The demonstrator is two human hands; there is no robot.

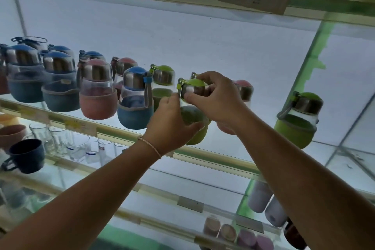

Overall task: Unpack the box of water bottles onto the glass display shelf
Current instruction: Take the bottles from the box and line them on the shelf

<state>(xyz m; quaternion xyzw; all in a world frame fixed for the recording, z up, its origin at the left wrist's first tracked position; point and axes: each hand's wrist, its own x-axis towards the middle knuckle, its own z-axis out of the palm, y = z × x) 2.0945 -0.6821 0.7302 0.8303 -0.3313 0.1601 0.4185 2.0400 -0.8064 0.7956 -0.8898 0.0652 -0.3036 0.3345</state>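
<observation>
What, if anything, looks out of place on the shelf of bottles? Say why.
A lone green bottle stands at the right of the glass shelf, apart from the other bottles crowded at the left and the held green bottle. Nothing looks tipped, spilled or damaged.

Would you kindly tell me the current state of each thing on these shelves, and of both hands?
Held green bottle: capped, gripped by both hands at the front edge of the shelf.
Left hand: grips that bottle's body.
Right hand: grips its cap.
Far green bottle: upright, capped, standing alone.
Front blue bottle: upright, capped.
Dark mug: upright.
</observation>
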